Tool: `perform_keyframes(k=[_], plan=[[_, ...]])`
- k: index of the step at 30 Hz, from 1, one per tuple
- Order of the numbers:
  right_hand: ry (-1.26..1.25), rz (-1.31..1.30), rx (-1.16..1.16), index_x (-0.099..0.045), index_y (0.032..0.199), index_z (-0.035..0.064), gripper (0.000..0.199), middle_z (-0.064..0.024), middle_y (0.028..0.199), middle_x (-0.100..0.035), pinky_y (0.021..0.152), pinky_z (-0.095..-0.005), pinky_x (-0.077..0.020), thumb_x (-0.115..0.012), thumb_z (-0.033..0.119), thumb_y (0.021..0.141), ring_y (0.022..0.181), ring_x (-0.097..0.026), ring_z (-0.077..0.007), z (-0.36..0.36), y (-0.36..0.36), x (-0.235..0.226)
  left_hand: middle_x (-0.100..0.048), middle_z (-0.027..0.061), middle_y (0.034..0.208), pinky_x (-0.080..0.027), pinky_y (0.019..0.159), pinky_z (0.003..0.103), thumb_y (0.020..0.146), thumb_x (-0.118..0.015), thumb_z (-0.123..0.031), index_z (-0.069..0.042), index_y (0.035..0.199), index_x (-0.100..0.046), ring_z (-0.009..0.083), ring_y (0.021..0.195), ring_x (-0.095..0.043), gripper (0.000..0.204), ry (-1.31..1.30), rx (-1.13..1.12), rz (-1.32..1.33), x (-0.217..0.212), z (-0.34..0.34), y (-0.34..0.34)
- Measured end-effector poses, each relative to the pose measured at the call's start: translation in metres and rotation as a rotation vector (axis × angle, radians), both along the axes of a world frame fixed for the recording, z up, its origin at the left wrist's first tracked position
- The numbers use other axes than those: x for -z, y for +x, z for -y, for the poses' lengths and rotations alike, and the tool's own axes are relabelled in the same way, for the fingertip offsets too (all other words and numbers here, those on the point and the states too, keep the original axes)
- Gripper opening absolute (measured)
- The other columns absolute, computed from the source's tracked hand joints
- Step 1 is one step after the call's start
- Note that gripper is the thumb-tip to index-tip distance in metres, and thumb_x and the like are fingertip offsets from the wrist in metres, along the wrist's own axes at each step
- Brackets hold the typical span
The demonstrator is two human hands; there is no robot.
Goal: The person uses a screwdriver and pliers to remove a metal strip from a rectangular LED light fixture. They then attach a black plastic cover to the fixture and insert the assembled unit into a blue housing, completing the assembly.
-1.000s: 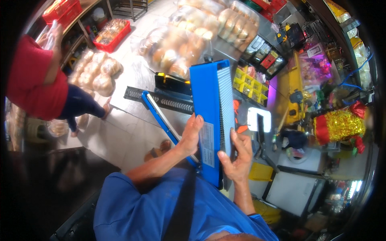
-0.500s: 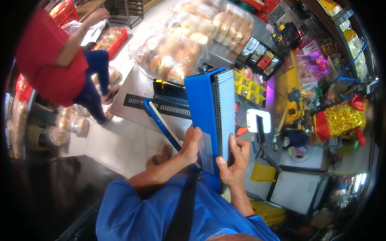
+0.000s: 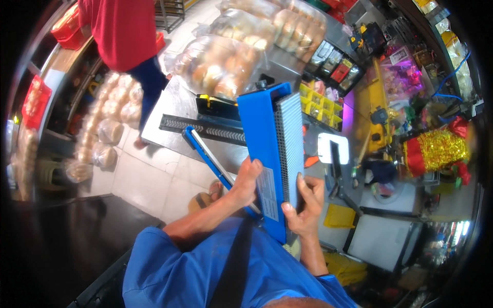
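Observation:
A long blue metal housing (image 3: 257,131) stands tilted in front of me, held between both hands. Along its right side runs a pale ribbed panel (image 3: 294,141) with a dark perforated edge; I cannot tell the device's kind. My left hand (image 3: 245,186) is closed on its left side, near a whitish label. My right hand (image 3: 308,208) grips the panel side low down, thumb and fingers pressed against it. Left of the housing, a narrow blue bar with a white strip (image 3: 208,154) slants down behind my left wrist. A black slotted rail (image 3: 205,129) lies behind on the metal table.
Bagged bread rolls (image 3: 218,64) lie at the table's far side. A yellow compartment tray (image 3: 321,105), a black case (image 3: 336,66) and a white plate-like piece (image 3: 331,149) sit to the right. At the left stand a person in red (image 3: 120,36) and more bagged bread (image 3: 110,105).
The person in red has straightened up and moved right, uncovering the bagged bread. The blue housing has shifted very slightly right in view; both my hands keep their hold.

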State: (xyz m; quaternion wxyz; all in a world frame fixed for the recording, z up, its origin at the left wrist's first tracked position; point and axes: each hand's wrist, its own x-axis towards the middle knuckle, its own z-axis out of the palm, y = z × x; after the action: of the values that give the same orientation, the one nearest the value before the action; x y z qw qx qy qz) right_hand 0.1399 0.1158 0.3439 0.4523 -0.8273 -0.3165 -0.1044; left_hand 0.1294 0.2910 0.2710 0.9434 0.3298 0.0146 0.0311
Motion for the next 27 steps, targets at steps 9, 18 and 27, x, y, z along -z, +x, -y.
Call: perform_keyframes(k=[9, 18, 27], plan=[[0.084, -0.061, 0.006, -0.066, 0.134, 0.0004, 0.066, -0.0197, 0.111, -0.055, 0.086, -0.0382, -0.048, -0.081, 0.035, 0.08, 0.1, -0.057, -0.0282, 0.006, -0.002, 0.006, -0.061, 0.0113, 0.136, -0.052, 0.104, 0.039, 0.09, -0.063, -0.071, -0.003, 0.146, -0.045, 0.0217, 0.123, -0.061, 0.09, -0.032, 0.012, 0.001, -0.009, 0.004, -0.003], [0.076, -0.046, 0.011, -0.065, 0.134, -0.0022, 0.067, -0.0189, 0.111, -0.057, 0.087, -0.0387, -0.0488, -0.08, 0.037, 0.082, 0.099, -0.058, -0.0274, 0.001, 0.007, 0.004, -0.058, 0.0071, 0.134, -0.047, 0.105, 0.036, 0.086, -0.074, -0.066, -0.003, 0.145, -0.042, 0.0163, 0.123, -0.055, 0.093, -0.049, 0.082, -0.034, -0.003, 0.003, 0.001], [-0.019, -0.113, -0.017, -0.064, 0.136, -0.002, 0.063, -0.0251, 0.128, -0.054, 0.088, -0.0386, -0.0517, -0.076, 0.037, 0.088, 0.099, -0.061, -0.0286, -0.001, 0.013, -0.009, -0.064, 0.0097, 0.132, -0.056, 0.099, 0.038, 0.087, -0.069, -0.068, -0.003, 0.142, -0.049, 0.0178, 0.119, -0.064, 0.088, 0.064, 0.05, -0.019, -0.008, -0.001, 0.007]])
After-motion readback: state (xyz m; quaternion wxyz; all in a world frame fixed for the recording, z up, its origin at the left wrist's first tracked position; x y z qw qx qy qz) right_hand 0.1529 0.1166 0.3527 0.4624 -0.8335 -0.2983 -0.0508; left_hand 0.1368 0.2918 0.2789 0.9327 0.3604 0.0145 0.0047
